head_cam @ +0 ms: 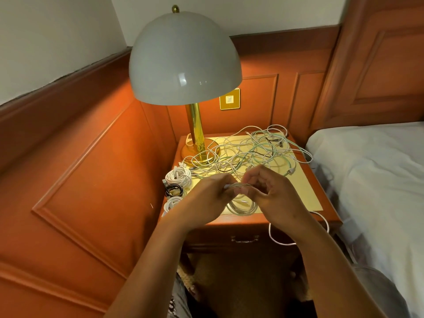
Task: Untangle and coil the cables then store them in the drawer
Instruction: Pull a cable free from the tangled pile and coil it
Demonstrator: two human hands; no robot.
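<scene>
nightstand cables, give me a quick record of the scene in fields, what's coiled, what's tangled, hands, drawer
surface: wooden nightstand beside a bed
coiled already: three small coils at the left edge, white coil, black coil, second white coil
tangled: loose cable pile spread around the lamp base
in progress: pale cable loop held over the front edge
left hand: pinches the loop's top
right hand: pinches the same loop
drawer: drawer handle visible, drawer looks closed
hanging: white cable drooping over the front
</scene>
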